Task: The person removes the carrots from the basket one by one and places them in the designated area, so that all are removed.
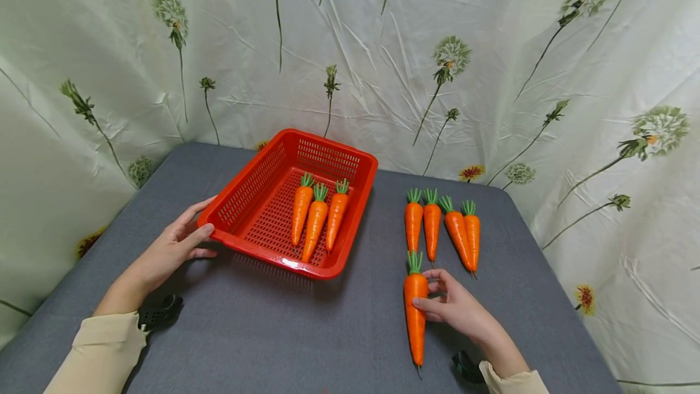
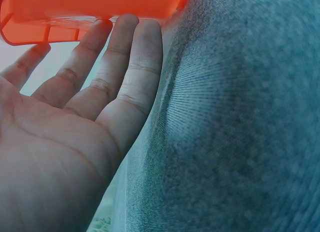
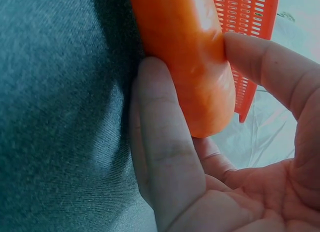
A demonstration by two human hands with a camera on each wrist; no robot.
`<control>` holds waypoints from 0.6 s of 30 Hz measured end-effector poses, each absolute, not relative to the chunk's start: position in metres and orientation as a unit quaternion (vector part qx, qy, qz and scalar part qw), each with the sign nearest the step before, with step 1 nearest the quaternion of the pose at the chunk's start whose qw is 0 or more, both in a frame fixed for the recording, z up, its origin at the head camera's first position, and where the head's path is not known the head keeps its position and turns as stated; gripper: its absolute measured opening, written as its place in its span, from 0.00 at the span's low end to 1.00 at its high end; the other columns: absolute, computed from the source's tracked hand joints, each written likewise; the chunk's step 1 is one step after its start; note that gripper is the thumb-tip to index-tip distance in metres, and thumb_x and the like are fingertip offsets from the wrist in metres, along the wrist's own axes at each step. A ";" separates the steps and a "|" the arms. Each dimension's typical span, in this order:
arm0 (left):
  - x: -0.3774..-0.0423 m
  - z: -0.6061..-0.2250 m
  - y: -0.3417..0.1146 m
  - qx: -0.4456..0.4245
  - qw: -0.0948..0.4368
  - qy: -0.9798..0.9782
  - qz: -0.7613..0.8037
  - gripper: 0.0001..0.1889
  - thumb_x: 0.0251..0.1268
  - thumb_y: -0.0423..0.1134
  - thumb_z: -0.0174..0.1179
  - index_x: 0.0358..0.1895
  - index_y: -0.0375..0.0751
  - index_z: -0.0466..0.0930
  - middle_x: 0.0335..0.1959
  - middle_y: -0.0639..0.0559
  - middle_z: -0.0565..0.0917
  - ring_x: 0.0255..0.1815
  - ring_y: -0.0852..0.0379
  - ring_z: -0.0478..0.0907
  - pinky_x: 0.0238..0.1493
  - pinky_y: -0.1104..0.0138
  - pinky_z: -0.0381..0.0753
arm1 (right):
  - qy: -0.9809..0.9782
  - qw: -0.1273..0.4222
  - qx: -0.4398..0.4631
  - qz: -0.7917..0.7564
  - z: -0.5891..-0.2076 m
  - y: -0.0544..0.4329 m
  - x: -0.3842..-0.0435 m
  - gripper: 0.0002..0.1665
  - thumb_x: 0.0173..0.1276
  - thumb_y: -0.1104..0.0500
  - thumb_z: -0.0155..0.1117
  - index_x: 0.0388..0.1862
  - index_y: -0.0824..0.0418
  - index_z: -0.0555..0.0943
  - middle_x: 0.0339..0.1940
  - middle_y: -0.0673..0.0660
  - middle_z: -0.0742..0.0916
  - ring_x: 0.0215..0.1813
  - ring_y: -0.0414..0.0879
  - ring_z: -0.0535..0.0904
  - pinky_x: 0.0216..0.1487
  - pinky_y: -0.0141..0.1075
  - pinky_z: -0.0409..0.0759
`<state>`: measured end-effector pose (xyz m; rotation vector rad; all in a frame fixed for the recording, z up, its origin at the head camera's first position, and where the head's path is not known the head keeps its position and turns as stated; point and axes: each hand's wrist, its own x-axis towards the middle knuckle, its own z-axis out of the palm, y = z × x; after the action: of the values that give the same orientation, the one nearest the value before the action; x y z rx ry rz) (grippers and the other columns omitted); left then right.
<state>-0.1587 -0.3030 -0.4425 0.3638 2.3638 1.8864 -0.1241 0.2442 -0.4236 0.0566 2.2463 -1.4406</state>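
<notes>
My left hand is at the near left corner of a red plastic basket. Its thumb rests on the rim. In the left wrist view its fingers are nearly straight, fingertips touching the basket wall. Three orange carrots with green tops, one of them the middle carrot, lie inside the basket. My right hand pinches another carrot between thumb and fingers, right of the basket. Seen from the right wrist, the thumb and fingers are on either side of the carrot's thick end.
Several more carrots lie in a row on the grey cloth-covered table, beyond my right hand. A pale curtain with a dandelion print hangs behind and beside the table.
</notes>
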 end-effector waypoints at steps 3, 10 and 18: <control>-0.159 -0.443 -0.303 0.122 0.049 0.774 0.619 0.33 0.89 0.40 0.50 0.89 0.56 0.49 0.79 0.30 0.62 0.58 0.73 0.80 0.47 0.63 0.91 | 0.819 0.233 0.022 -0.523 -0.423 0.244 -0.121 0.42 0.73 0.58 0.75 0.74 0.71 0.62 0.56 0.65 0.77 0.46 0.48 0.86 0.50 0.45 0.92; -0.161 -0.444 -0.304 0.116 0.048 0.776 0.618 0.33 0.89 0.41 0.49 0.89 0.57 0.49 0.78 0.36 0.64 0.57 0.73 0.81 0.47 0.63 0.91 | 0.819 0.239 0.023 -0.521 -0.423 0.245 -0.119 0.42 0.73 0.58 0.75 0.74 0.71 0.62 0.53 0.64 0.78 0.46 0.48 0.86 0.49 0.44 0.92; -0.160 -0.444 -0.303 0.115 0.050 0.775 0.620 0.33 0.89 0.41 0.49 0.89 0.56 0.48 0.79 0.29 0.61 0.57 0.74 0.81 0.47 0.63 0.91 | 0.831 0.240 0.024 -0.501 -0.424 0.246 -0.119 0.42 0.73 0.58 0.75 0.75 0.72 0.62 0.49 0.61 0.78 0.43 0.47 0.85 0.47 0.44 0.92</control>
<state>-0.1604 -0.3035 -0.4436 0.3497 2.3593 1.8866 -0.1188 0.2456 -0.4242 0.0651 2.2756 -1.3712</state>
